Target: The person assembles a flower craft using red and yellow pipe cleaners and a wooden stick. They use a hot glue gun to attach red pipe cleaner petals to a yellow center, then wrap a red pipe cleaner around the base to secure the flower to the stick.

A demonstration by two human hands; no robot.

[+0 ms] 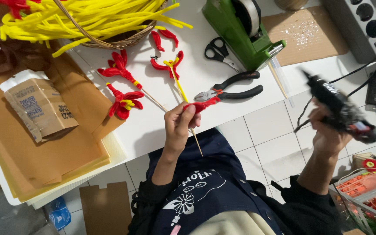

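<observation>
My left hand (178, 125) pinches a red fuzzy pipe-cleaner piece (203, 104) together with a thin wooden stick (195, 137), just over the front edge of the white table (153, 126). My right hand (327, 130) grips a black hot glue gun (340, 109), blurred, held out to the right over the tiled floor, its cord trailing up to the right. Near the left hand lie red-and-yellow pipe-cleaner flowers (124, 103) on sticks, and a red piece with a yellow stem (170, 65).
Pliers with black handles (231, 89), scissors (217, 50) and a green tape dispenser (240, 30) sit on the table. A wicker basket (109, 42) holds yellow pipe cleaners (88, 17). Brown paper sheets and a pouch (40, 109) lie left. A power strip (362, 21) is top right.
</observation>
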